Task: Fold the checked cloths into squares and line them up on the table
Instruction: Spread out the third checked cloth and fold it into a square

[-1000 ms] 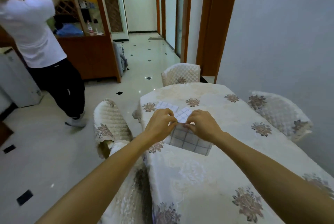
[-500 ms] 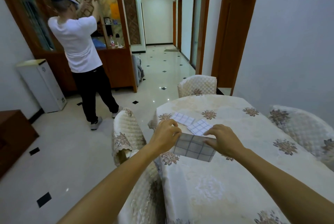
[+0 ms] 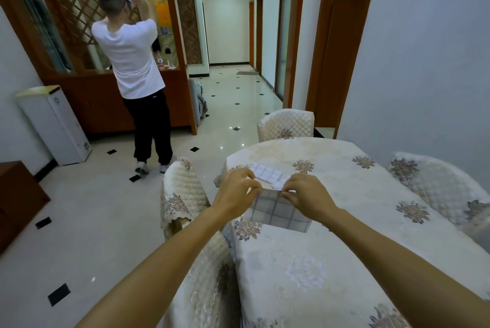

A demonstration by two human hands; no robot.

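Cloth hung pinched along its top edge by left hand and right hand; folded cloths lay at twelve o'clock.

Left hand and right hand pinch top edge of checked cloth above table.

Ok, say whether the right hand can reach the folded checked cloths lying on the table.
Probably yes: those folded checked cloths lie just beyond the right hand, nothing between, but it pinches another checked cloth.
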